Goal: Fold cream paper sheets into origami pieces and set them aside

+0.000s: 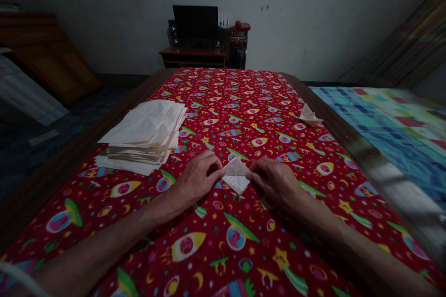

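Observation:
A small piece of folded paper (237,174), pale and creased into a diamond shape, is held between my two hands low over the red patterned cloth (223,250). My left hand (204,171) pinches its left corner between thumb and fingers. At the opposite corner, my right hand (273,176) grips the paper the same way. Left of my left hand lies an uneven stack of paper sheets (146,125), the upper ones showing crease lines. Further off to the right sits a folded paper boat-like shape (309,116).
The cloth covers a long table with dark wooden edges (320,106). Beyond its far end stand a black monitor (195,25) with speakers and a red telephone handset (243,25). A bed with a checked cover (383,125) is on the right, a wooden cabinet (49,51) on the left.

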A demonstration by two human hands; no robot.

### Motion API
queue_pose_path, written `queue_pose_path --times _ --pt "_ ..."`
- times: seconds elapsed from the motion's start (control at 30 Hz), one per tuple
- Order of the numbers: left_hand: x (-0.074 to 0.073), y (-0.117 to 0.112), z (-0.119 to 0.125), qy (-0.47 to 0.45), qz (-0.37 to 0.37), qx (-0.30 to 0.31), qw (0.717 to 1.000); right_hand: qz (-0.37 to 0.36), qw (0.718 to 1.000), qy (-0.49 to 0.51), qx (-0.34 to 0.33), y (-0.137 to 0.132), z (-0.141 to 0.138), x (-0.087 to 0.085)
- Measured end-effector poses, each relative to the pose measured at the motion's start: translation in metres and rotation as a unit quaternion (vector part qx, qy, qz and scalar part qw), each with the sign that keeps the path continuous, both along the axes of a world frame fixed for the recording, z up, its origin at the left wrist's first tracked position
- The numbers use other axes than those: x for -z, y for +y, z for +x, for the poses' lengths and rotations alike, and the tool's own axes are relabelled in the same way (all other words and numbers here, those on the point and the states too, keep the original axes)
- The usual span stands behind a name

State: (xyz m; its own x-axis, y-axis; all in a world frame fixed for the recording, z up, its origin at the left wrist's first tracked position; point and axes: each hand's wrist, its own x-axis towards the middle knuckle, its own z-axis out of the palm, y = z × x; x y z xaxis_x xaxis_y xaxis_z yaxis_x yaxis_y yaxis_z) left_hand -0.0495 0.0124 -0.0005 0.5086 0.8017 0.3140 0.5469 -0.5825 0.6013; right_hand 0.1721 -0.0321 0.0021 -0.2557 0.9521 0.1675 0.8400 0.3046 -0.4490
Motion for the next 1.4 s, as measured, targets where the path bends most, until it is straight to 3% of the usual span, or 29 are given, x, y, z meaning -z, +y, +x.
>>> queue_pose_path --times 0.23,0.7,0.97,1.17,1.4 --pt "0.0 -0.002 0.0 0.011 -0.001 -0.02 1.0 -0.004 1.0 -0.023 0.016 0.001 -0.001 -0.001" --pt "-0.001 0.003 -0.002 0.082 0.042 0.027 0.995 0.044 0.995 -0.095 0.005 0.001 -0.005 0.005" --pt "-0.002 0.004 -0.002 0.104 0.042 0.036 0.993 0.021 0.992 -0.124 0.027 0.001 -0.01 -0.002" --pt "0.0 0.003 -0.001 0.061 0.025 -0.022 0.998 0.009 0.989 -0.141 0.034 0.001 -0.012 -0.003" --pt "0.004 0.004 -0.003 0.086 0.074 -0.016 0.993 0.003 0.988 -0.149 0.04 0.0 -0.014 -0.005"
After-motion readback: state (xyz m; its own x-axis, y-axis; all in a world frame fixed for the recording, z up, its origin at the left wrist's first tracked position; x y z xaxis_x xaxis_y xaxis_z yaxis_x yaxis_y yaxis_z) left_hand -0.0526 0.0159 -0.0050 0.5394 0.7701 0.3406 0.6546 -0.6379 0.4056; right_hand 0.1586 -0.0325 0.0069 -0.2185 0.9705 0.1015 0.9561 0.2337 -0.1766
